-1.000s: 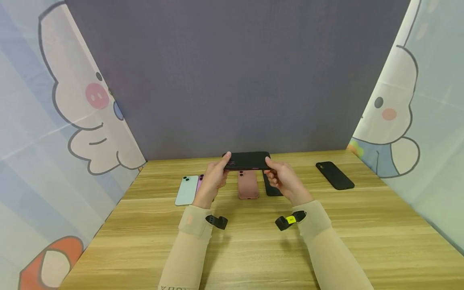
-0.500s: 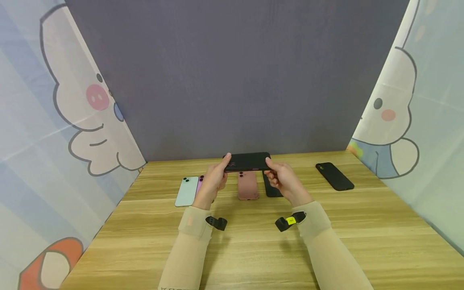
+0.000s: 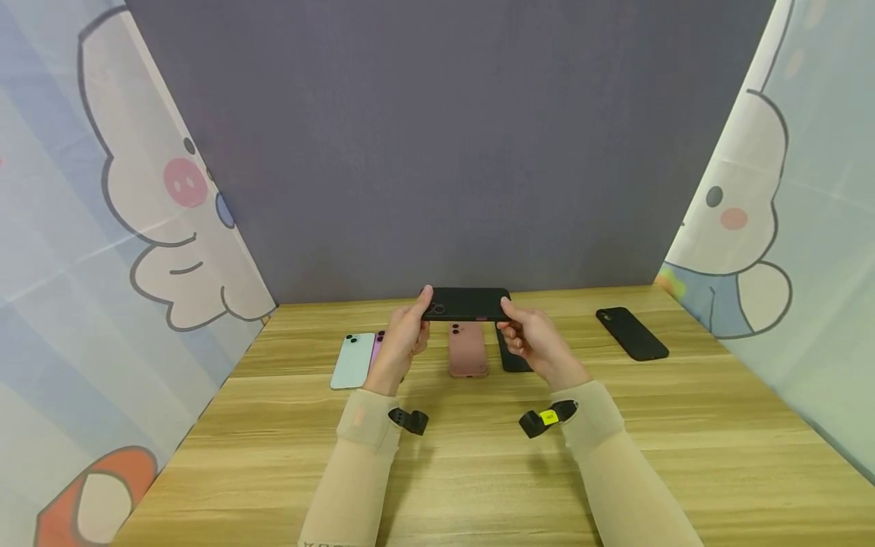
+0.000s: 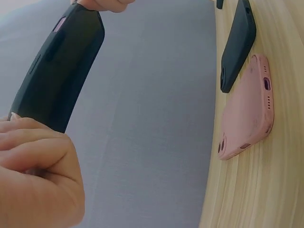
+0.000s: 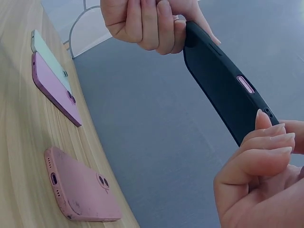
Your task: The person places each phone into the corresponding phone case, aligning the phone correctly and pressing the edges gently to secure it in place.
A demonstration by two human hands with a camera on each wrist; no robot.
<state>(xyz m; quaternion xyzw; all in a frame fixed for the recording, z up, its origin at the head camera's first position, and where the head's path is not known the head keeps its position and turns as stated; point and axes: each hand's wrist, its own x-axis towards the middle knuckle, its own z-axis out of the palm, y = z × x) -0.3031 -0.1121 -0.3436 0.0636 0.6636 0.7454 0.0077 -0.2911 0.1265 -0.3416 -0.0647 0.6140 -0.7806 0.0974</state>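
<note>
A phone in a black case [image 3: 472,304] is held sideways above the table, with a pinkish side button [image 5: 245,84] showing through a cutout. My left hand [image 3: 403,334] grips the camera end, its thumb on the back. At the opposite end, my right hand [image 3: 543,342] pinches it with the thumb on top and fingers curled beneath. The dark front face shows in the right wrist view. Below the held phone lie a pink phone [image 3: 468,351] and a black phone-shaped item [image 3: 510,355], partly hidden by my right hand.
A pale mint phone [image 3: 352,362] and a purple phone [image 5: 54,90] lie side by side at the left. A black phone case [image 3: 632,333] rests at the right of the wooden table [image 3: 472,471]. A grey panel [image 3: 444,152] stands behind, with printed curtains at both sides.
Both hands keep their hold in almost the same place. The phone's tilt shifts very slightly, and the things on the table have not moved.
</note>
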